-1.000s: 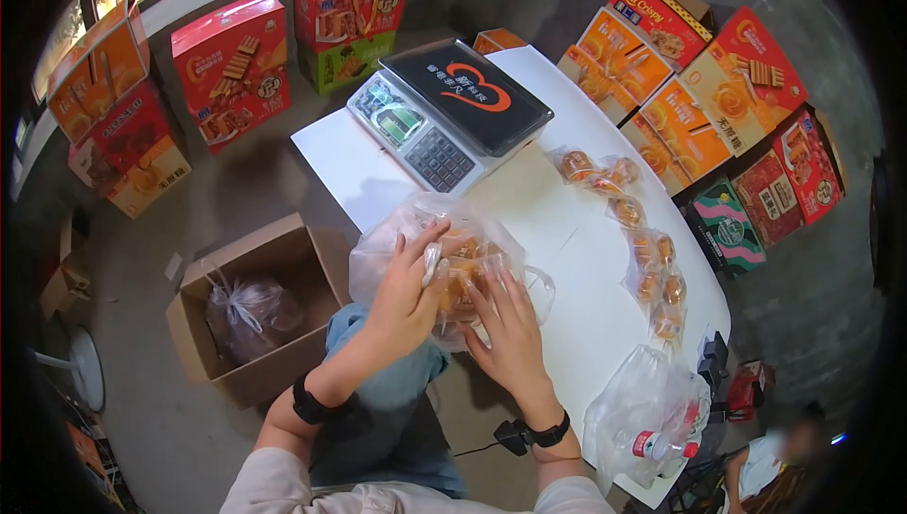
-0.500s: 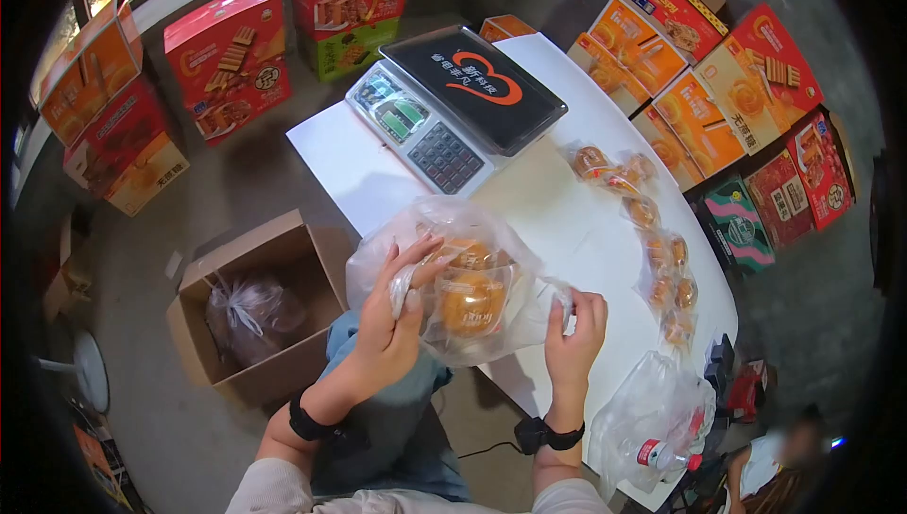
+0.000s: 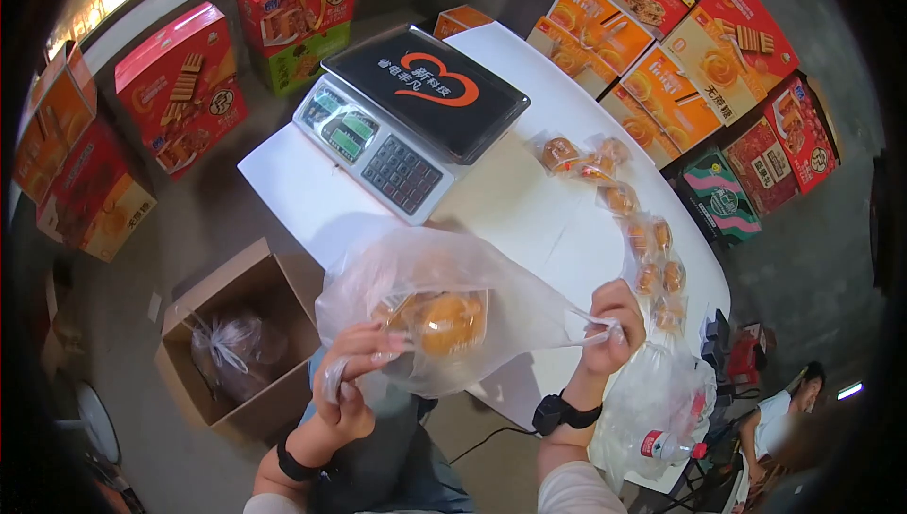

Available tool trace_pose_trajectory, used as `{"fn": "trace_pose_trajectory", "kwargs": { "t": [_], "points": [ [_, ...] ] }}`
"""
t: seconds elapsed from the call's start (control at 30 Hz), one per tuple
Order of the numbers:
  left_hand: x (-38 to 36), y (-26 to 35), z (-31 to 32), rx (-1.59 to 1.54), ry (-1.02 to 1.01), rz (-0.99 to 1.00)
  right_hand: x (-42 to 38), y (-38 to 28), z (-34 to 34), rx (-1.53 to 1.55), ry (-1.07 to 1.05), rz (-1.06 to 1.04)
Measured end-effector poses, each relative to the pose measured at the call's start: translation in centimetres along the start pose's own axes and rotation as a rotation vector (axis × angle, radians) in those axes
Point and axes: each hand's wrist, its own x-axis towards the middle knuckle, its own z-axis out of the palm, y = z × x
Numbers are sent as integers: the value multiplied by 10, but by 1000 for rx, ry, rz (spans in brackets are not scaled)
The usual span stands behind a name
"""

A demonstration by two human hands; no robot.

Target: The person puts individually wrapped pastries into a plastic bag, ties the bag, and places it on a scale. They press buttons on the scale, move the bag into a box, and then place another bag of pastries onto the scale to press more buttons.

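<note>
A thin translucent plastic bag (image 3: 529, 311) hangs between my hands above the near edge of the white table. Inside it sit wrapped round breads (image 3: 448, 323), golden brown and partly seen through the film. My left hand (image 3: 351, 384) has the bag's left handle looped about its fingers, and its fingertips rest against the bag's side. My right hand (image 3: 614, 327) is closed around the opposite handle, pulling it out to the right in a taut, twisted strip.
Behind the bag a digital scale (image 3: 416, 122) stands on the table (image 3: 529, 212). Wrapped breads (image 3: 647, 240) line the right side, near a bag with a bottle (image 3: 666, 445). A cardboard box (image 3: 175, 344) holds a tied bag (image 3: 241, 349). Snack cartons surround the table; a person (image 3: 770, 429) sits at lower right.
My hands have moved farther apart, the right one up and right with its handle, the left one down and left. The bag is stretched wider. The whole view has shifted slightly.
</note>
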Motion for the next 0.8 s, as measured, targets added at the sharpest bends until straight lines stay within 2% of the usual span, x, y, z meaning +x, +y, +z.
{"fn": "trace_pose_trajectory", "kwargs": {
  "t": [0.03,0.1,0.17,0.23,0.27,0.33,0.37,0.43,0.47,0.53,0.6,0.67,0.7,0.77,0.8],
  "points": [
    [3,0,3,46,48,7,5,11,-1,126,-121,28],
    [3,-2,3,12,68,-42,6,66,-15,601,-49,267],
    [2,-5,3,-26,106,-121,24,119,-17,-35,-16,524],
    [-3,-11,1,-44,118,-142,34,180,-3,-480,-120,487],
    [-5,-14,0,-60,131,-163,34,213,-1,-473,-116,484],
    [-4,-15,0,-65,164,-160,39,268,-5,-1145,-456,186],
    [-4,-16,0,-73,184,-158,46,281,-1,-1136,-451,181],
    [-3,-19,-2,-95,199,-146,50,303,4,-1350,-445,330],
    [-3,-18,-2,-83,202,-144,50,312,5,-1337,-446,329],
    [-3,-16,0,-92,228,-149,49,320,9,-1338,-665,594],
    [-4,-16,-2,-90,213,-152,30,317,14,-1275,-621,611],
    [-3,-15,-3,-106,189,-138,16,312,16,-962,-544,497],
    [-3,-15,-3,-101,186,-134,12,303,21,-957,-540,496],
    [-4,-14,-2,-99,183,-137,9,270,31,-961,-523,319],
    [-5,-13,-1,-95,183,-134,9,256,32,-957,-520,318]
  ]
}}
